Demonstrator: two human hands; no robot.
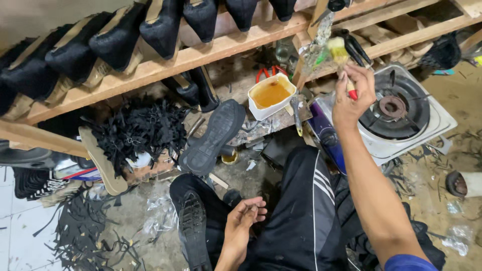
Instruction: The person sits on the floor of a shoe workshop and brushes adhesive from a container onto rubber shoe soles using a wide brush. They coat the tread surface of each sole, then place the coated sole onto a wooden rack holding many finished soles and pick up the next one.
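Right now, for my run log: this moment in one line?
right hand: holds glue brush raised | left hand: empty, resting near black sole | glue tub: open

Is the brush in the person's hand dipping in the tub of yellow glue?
Apart. The head view shows the brush held up in the right hand, with bare wood and clutter plainly showing between it and the white tub.
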